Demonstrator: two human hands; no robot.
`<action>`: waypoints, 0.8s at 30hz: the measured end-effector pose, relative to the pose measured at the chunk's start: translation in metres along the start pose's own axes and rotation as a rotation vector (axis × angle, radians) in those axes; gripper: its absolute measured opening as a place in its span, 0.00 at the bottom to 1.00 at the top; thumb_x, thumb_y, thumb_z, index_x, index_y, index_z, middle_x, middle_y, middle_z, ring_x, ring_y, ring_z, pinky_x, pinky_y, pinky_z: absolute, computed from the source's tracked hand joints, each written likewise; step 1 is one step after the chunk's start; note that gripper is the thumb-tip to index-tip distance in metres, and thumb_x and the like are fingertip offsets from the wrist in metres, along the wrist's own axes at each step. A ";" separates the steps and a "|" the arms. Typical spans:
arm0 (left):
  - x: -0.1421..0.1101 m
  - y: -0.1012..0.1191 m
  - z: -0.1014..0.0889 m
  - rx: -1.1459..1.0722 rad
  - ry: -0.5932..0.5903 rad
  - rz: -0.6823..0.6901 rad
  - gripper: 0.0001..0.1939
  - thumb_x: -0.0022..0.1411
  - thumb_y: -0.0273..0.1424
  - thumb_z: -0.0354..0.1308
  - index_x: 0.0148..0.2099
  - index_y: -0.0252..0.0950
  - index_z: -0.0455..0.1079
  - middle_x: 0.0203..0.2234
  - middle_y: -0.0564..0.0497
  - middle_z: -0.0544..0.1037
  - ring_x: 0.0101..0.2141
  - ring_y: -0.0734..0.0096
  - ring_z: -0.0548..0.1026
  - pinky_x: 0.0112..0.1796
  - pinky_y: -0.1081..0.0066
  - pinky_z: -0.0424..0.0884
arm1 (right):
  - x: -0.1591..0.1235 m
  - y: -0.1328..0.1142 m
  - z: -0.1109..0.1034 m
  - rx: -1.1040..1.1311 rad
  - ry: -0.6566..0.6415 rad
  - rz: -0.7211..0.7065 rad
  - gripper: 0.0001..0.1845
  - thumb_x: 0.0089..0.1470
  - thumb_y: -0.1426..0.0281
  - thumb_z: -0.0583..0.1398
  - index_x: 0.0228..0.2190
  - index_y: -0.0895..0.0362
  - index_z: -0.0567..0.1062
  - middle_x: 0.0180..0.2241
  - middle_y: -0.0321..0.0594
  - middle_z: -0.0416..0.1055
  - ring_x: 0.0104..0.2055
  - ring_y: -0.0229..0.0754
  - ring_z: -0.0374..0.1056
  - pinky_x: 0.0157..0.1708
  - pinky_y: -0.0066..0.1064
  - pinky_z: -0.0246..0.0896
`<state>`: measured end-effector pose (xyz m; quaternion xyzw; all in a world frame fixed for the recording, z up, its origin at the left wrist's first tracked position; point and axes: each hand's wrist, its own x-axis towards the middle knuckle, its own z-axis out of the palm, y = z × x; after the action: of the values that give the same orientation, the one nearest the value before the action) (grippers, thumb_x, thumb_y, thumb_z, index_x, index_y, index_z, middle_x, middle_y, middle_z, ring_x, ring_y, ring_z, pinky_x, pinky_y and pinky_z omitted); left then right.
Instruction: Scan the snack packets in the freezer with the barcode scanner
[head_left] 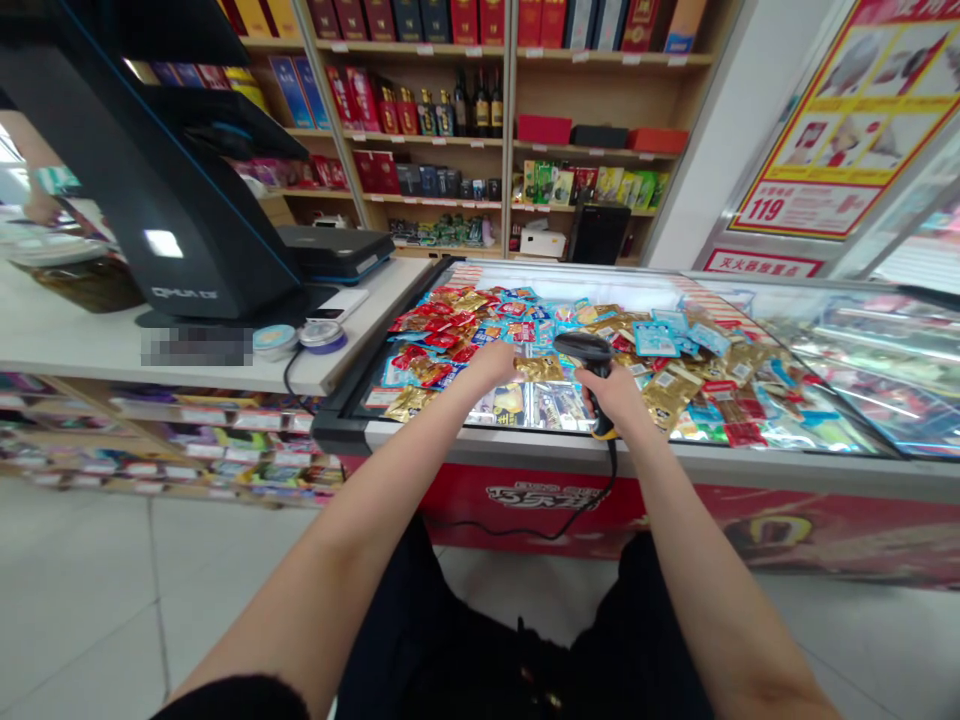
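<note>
Packets (465, 330) in chest freezer (525, 490) — counter (90, 340) left

Bright light glints off foil packets (671, 395), and edges warp.

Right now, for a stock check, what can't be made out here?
- Scanner grip, head view: hidden by the right hand.
- Packets under the left hand, head view: hidden by that hand.
- Packet print, head view: too small.
- Bottle labels, head view: too small.
- Counter patch, head view: blurred over.
</note>
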<state>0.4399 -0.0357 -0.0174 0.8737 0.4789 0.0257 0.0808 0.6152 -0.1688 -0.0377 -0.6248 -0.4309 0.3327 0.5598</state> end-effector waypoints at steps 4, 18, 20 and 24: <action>0.000 -0.001 -0.001 -0.056 0.005 -0.052 0.31 0.54 0.41 0.72 0.58 0.34 0.76 0.58 0.32 0.76 0.59 0.42 0.74 0.54 0.62 0.70 | -0.003 -0.002 0.004 -0.046 -0.006 0.002 0.12 0.47 0.64 0.65 0.27 0.53 0.66 0.13 0.29 0.64 0.12 0.35 0.58 0.11 0.27 0.56; 0.005 -0.026 0.000 -0.770 0.225 -0.148 0.07 0.55 0.21 0.64 0.37 0.33 0.80 0.20 0.56 0.74 0.26 0.73 0.72 0.33 0.74 0.70 | -0.008 -0.007 0.009 -0.159 -0.008 -0.039 0.11 0.48 0.65 0.64 0.30 0.53 0.66 0.14 0.28 0.64 0.12 0.36 0.59 0.12 0.27 0.57; 0.006 -0.026 -0.002 -0.913 0.186 -0.206 0.09 0.56 0.19 0.62 0.39 0.32 0.80 0.18 0.58 0.71 0.22 0.75 0.70 0.30 0.75 0.68 | -0.009 -0.008 0.010 -0.214 -0.027 -0.050 0.11 0.49 0.64 0.64 0.30 0.53 0.67 0.14 0.29 0.65 0.13 0.37 0.60 0.13 0.27 0.58; 0.005 -0.027 -0.009 -1.081 0.176 -0.245 0.06 0.56 0.20 0.66 0.37 0.31 0.80 0.19 0.57 0.73 0.21 0.78 0.69 0.27 0.77 0.67 | -0.011 -0.010 0.009 -0.346 -0.062 -0.065 0.11 0.51 0.63 0.64 0.28 0.53 0.66 0.14 0.31 0.65 0.13 0.38 0.61 0.16 0.28 0.59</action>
<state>0.4192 -0.0162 -0.0126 0.6407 0.5006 0.3308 0.4791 0.6011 -0.1749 -0.0297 -0.6871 -0.5187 0.2541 0.4408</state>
